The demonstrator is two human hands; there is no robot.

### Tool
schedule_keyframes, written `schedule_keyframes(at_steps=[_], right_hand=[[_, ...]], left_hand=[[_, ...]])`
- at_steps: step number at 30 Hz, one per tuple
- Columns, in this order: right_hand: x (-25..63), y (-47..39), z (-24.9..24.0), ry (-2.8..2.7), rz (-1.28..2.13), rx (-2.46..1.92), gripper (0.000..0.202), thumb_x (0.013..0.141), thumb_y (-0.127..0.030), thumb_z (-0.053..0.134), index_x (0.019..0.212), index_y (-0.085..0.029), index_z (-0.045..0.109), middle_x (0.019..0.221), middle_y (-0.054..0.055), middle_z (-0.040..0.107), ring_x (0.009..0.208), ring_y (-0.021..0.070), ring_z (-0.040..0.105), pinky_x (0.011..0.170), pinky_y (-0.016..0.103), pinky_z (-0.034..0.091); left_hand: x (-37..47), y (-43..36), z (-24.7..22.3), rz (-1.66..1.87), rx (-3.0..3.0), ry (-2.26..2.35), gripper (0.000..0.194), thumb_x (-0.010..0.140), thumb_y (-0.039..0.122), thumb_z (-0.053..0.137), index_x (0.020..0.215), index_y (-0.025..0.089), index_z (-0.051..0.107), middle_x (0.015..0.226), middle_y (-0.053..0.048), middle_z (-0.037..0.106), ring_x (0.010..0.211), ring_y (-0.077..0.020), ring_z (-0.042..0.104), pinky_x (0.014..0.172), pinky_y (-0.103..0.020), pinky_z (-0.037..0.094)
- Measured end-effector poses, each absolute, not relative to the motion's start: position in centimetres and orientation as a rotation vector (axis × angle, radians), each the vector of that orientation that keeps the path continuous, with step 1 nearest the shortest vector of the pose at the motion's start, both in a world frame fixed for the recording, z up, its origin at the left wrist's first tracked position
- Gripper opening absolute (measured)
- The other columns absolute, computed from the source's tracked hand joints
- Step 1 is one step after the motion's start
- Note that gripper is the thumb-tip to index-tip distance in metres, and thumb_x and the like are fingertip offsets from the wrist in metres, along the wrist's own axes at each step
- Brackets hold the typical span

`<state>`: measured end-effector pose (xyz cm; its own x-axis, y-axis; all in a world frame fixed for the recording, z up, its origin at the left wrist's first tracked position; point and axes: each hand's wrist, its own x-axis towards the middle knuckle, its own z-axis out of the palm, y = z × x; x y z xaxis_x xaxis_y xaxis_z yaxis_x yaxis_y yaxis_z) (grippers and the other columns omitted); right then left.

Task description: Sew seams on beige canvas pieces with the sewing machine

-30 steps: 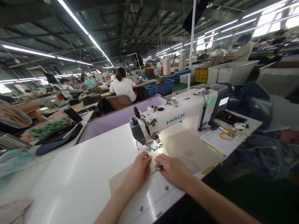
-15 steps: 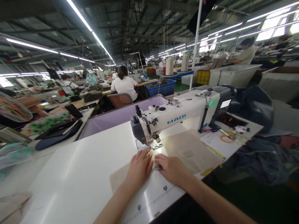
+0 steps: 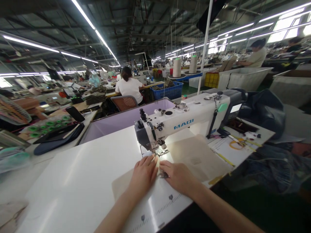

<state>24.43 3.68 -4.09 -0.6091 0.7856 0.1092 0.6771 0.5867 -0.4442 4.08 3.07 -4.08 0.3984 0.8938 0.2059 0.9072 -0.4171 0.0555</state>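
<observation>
The sewing machine (image 3: 184, 124) stands on a white table, its lamp lighting the needle area. My left hand (image 3: 143, 173) lies palm down on a beige fabric piece (image 3: 119, 186), its fingertips just in front of the presser foot (image 3: 162, 151). Beside it, my right hand (image 3: 178, 177) is closed, thumb and fingers curled near the fabric edge. A small dark metal tool (image 3: 164, 175) pokes out from under the right fingers; its kind is not clear. A larger beige fabric panel (image 3: 199, 158) lies flat under the machine arm, to the right.
Scissors with orange handles (image 3: 236, 143), yellow tape and papers lie at the table's right end. Behind the table is a lilac-lined bin (image 3: 114, 124). Thread cones (image 3: 177, 68) stand on a rack. A seated co-worker (image 3: 128, 85) faces away. Green-ended spools (image 3: 48, 126) lie at left.
Both hands keep nearly the same place by the presser foot, shifted very slightly left in the picture. The camera view has moved a little.
</observation>
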Motion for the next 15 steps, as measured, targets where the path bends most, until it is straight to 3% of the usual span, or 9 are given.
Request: schedule_keyframes(at_steps=[9, 15], right_hand=[[25.2, 3.1, -4.4, -2.549, 0.527, -1.134, 0.029, 0.097, -0.019, 0.05, 0.123, -0.02, 0.063, 0.131, 0.007, 0.066, 0.104, 0.023, 0.069, 0.089, 0.031, 0.051], [24.9, 3.6, -4.1, -2.564, 0.516, -1.153, 0.027, 0.096, -0.02, 0.052, 0.12, -0.021, 0.063, 0.128, 0.005, 0.067, 0.1, 0.0234, 0.07, 0.083, 0.029, 0.051]], left_hand=[[4.0, 0.0, -3.6, -0.382, -2.75, -1.384, 0.037, 0.102, 0.024, 0.045, 0.135, 0.022, 0.061, 0.136, -0.008, 0.066, 0.125, -0.0261, 0.061, 0.104, -0.044, 0.054], [3.5, 0.6, -3.6, -0.342, -2.74, -1.362, 0.036, 0.103, 0.028, 0.042, 0.131, 0.021, 0.065, 0.133, -0.009, 0.067, 0.123, -0.0279, 0.063, 0.102, -0.045, 0.056]])
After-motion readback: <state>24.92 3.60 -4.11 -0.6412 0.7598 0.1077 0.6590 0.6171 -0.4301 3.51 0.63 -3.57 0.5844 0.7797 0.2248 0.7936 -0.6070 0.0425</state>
